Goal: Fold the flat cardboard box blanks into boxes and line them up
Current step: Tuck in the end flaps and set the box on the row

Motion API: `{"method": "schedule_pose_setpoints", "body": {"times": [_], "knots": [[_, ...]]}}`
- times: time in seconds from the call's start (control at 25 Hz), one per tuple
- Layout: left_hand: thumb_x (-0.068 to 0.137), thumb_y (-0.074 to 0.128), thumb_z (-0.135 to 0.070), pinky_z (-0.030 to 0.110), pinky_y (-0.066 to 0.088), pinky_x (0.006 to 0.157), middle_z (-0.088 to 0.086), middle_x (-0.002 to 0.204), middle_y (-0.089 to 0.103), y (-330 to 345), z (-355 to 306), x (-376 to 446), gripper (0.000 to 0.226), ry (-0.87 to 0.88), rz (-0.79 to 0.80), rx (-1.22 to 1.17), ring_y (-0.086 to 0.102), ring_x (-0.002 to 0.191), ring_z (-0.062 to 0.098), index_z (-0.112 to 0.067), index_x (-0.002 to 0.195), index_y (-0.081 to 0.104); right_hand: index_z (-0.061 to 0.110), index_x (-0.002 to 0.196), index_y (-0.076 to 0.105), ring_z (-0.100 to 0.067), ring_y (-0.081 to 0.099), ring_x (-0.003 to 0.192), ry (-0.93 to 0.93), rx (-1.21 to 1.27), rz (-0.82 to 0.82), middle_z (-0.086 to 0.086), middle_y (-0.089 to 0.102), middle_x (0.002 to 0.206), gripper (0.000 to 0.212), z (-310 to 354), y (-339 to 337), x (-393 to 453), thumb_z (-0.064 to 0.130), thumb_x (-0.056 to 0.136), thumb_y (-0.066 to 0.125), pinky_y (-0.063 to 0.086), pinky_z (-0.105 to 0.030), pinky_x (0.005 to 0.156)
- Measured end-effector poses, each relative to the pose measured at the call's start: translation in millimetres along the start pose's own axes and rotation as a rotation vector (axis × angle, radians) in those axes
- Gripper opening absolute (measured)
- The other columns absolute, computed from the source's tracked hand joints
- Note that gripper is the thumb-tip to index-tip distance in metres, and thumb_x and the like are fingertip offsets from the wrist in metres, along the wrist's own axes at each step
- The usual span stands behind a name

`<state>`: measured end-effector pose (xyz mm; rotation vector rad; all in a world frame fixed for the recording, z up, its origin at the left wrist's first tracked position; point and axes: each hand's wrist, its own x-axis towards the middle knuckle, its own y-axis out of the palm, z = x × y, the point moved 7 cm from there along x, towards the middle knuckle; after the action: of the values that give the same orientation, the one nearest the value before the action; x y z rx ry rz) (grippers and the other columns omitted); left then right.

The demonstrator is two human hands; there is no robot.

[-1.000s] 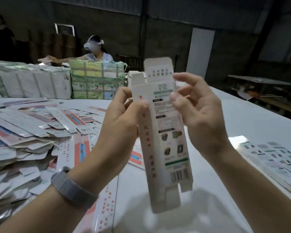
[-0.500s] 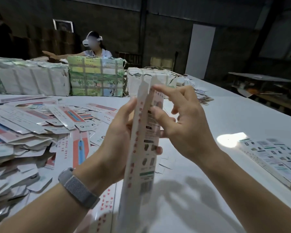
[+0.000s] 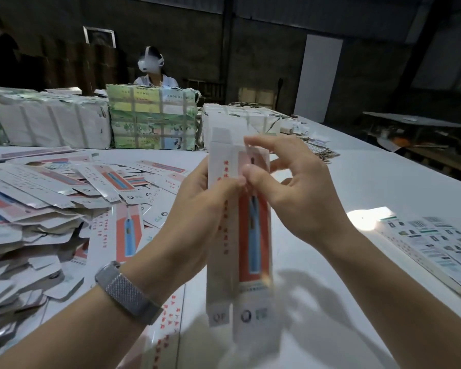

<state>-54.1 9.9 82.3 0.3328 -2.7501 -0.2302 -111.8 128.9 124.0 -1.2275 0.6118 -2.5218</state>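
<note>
I hold a long narrow cardboard box (image 3: 253, 235) upright above the white table (image 3: 330, 302), its red front panel with a blue picture turned to me. My left hand (image 3: 200, 209) grips its left side about a third of the way down. My right hand (image 3: 285, 187) pinches the upper part of the front panel between thumb and forefinger. The top flap stands up above my fingers and the bottom flaps hang loose. A heap of flat box blanks (image 3: 43, 209) lies on the table to the left. Folded boxes (image 3: 431, 243) lie side by side at the right edge.
Wrapped bundles (image 3: 152, 121) stand in a row across the far side of the table, more loose blanks (image 3: 320, 153) beyond my right hand. A person with a headset (image 3: 155, 67) sits behind the bundles. A dark bench (image 3: 415, 123) stands off to the right.
The box has been turned in my hands from its printed back, past its narrow edge, to its red front. My right hand went from the side to pinching the upper front panel.
</note>
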Motion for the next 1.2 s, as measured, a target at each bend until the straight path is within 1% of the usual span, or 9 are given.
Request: {"method": "schedule_pose_setpoints", "body": {"times": [0.16,0.24,0.32,0.44,0.6,0.68,0.8,0.96,1.2], "knots": [[0.094,0.05,-0.031,0.039,0.062,0.062,0.009,0.1,0.076,11.2,10.4,-7.1,0.032,-0.222,0.124,-0.223,0.074,0.077,0.024,-0.016,0.118,0.066,0.032,0.124,0.067,0.0,0.048,0.102,-0.056,-0.091,-0.009,0.007,0.047,0.114,0.036,2.8,1.6,-1.7,0.036,0.088,0.072,0.047,-0.011,0.073],[0.089,0.045,-0.048,0.035,0.06,0.058,0.007,0.093,0.077,13.6,8.7,-9.4,0.044,-0.211,0.172,-0.175,0.074,0.071,0.022,-0.019,0.11,0.071,0.035,0.111,0.069,0.002,0.048,0.099,-0.009,-0.063,0.016,0.007,0.048,0.107,0.027,3.4,3.1,-1.4,0.039,0.085,0.074,0.044,-0.004,0.067],[0.09,0.033,-0.061,0.031,0.059,0.058,0.007,0.084,0.074,15.4,6.8,-9.8,0.057,-0.168,0.193,-0.093,0.072,0.068,0.019,-0.024,0.109,0.072,0.039,0.091,0.061,0.0,0.05,0.091,0.058,-0.072,0.062,0.011,0.051,0.1,0.017,1.9,0.6,1.6,0.046,0.081,0.073,0.045,-0.008,0.063],[0.096,0.019,-0.062,0.031,0.058,0.064,0.007,0.092,0.073,17.4,13.0,-9.9,0.066,-0.17,0.224,0.023,0.07,0.073,0.018,-0.022,0.118,0.068,0.029,0.083,0.06,-0.004,0.055,0.073,0.115,-0.133,0.222,0.017,0.057,0.076,0.025,-2.3,-4.9,6.2,0.052,0.082,0.071,0.05,-0.028,0.063],[0.089,0.02,-0.065,0.029,0.057,0.066,0.017,0.106,0.064,26.8,15.6,-13.0,0.073,-0.22,0.314,0.096,0.067,0.07,0.015,-0.017,0.128,0.059,0.036,0.085,0.072,-0.007,0.047,0.048,0.114,-0.126,0.373,0.016,0.048,0.05,0.033,0.5,-15.0,7.6,0.067,0.078,0.062,0.034,-0.018,0.044],[0.09,0.024,-0.067,0.025,0.058,0.062,0.016,0.102,0.062,29.0,14.4,-13.2,0.076,-0.228,0.321,0.075,0.066,0.067,0.012,-0.012,0.132,0.056,0.03,0.082,0.076,-0.015,0.056,0.055,0.152,0.011,0.393,0.011,0.061,0.057,0.032,2.8,-15.6,7.5,0.059,0.078,0.063,0.046,-0.023,0.047],[0.092,0.03,-0.075,0.029,0.059,0.065,0.01,0.098,0.07,27.7,13.0,-12.7,0.076,-0.221,0.318,0.05,0.067,0.07,0.018,-0.013,0.114,0.068,0.009,0.074,0.072,-0.003,0.06,0.055,0.197,0.175,0.377,0.008,0.069,0.064,0.035,6.3,-16.0,6.8,0.044,0.078,0.065,0.044,-0.011,0.047],[0.082,0.032,-0.08,0.037,0.06,0.071,0.014,0.089,0.072,23.9,13.0,-12.9,0.08,-0.241,0.3,0.105,0.067,0.072,0.027,-0.012,0.094,0.073,0.011,0.061,0.063,0.004,0.051,0.048,0.175,0.291,0.331,0.014,0.056,0.052,0.03,17.5,-21.1,8.0,0.025,0.088,0.067,0.037,-0.006,0.048],[0.077,0.039,-0.085,0.028,0.056,0.056,0.014,0.079,0.068,27.4,2.8,-11.9,0.099,-0.164,0.231,0.069,0.068,0.061,0.024,0.001,0.126,0.048,0.001,0.065,0.057,-0.013,0.047,0.049,0.026,0.327,0.035,-0.008,0.049,0.054,0.031,34.0,-18.7,1.8,0.016,0.088,0.071,0.04,-0.024,0.044]]}}
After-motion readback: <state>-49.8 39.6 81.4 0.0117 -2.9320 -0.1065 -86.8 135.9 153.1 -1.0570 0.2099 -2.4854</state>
